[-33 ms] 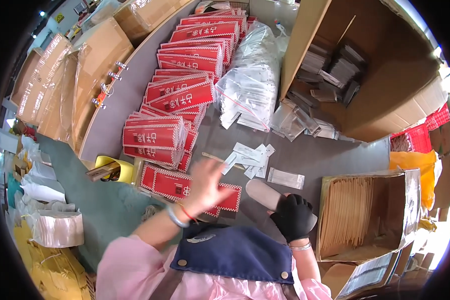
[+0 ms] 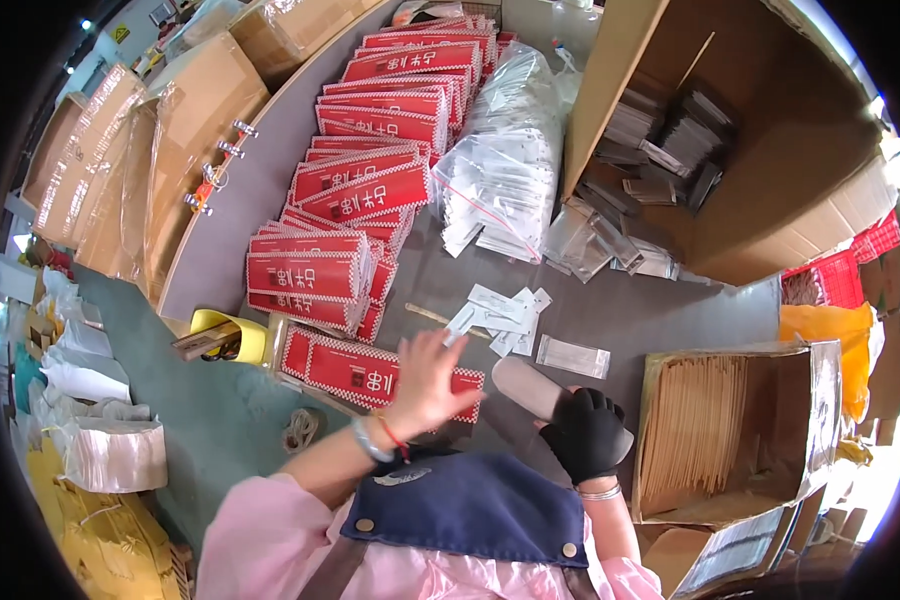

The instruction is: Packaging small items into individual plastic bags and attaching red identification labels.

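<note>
My bare left hand [image 2: 428,385], a bracelet at its wrist, hovers over a red paper sleeve [image 2: 340,368] with a checkered border. Its fingers are spread and somewhat blurred, and nothing shows between them. In a black fingerless glove, my right hand [image 2: 587,432] is closed around a long flat pale bar with a rounded end [image 2: 526,387]. Just beyond the hands lie several small white packets [image 2: 510,315] in a loose pile. A clear-wrapped flat packet [image 2: 573,356] rests beside them, and a thin wooden stick [image 2: 440,317] lies to their left.
Stacks of red sleeves [image 2: 305,265] run along the far left, beside a clear bag of white packets [image 2: 505,150]. A big carton [image 2: 770,170] stands far right. Nearer is a box of wooden sticks [image 2: 695,425]. A yellow container [image 2: 245,340] sits left.
My left hand has shifted slightly to the right over the red sleeve. My right hand and the bar stay in place.
</note>
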{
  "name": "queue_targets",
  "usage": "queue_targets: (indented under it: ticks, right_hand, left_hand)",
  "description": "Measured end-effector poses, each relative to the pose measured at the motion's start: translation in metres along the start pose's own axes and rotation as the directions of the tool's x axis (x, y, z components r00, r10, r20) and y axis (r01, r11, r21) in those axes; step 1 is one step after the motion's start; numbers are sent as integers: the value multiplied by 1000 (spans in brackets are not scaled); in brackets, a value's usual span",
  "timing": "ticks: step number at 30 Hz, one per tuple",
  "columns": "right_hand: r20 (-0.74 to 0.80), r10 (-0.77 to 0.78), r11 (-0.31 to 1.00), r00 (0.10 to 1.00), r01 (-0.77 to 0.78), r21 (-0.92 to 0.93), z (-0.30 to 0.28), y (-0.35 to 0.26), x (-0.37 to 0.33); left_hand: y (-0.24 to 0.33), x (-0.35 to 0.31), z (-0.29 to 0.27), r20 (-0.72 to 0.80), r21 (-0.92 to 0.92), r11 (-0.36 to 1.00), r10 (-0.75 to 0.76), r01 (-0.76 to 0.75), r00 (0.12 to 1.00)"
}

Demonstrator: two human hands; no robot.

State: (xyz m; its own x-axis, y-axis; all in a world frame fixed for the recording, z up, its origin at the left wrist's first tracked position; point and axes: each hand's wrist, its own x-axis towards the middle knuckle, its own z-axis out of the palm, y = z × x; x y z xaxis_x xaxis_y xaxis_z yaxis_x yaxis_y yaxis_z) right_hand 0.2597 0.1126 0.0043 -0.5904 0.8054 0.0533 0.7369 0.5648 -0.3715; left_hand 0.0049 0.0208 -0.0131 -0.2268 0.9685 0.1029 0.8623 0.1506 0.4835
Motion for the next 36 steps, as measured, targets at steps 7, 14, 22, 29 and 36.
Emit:
queue_targets:
  ticks: [7,14,22,29,36]
  right_hand:
    - [109,-44,997,993,50,-54,-1,2,-6]
    - [108,-93,996,990,93,0,4,-13,-3]
    - [167,-163,986,972,158,46,1,-21,-2]
    - [186,-165,986,969,159,50,5,-21,-4]
    - [268,-263,948,927,197,249,58,-46,16]
  left_hand:
    - [-16,-19,-6,42,98,984,-151,146,988]
    - [-20,-28,6,-17,-4,987,-163,163,987]
    - [-32,-33,11,-53,-164,984,-83,74,995]
    - [-32,-34,8,-38,-133,988,-90,84,995]
    - [-29,-28,5,26,-139,984,-104,107,994]
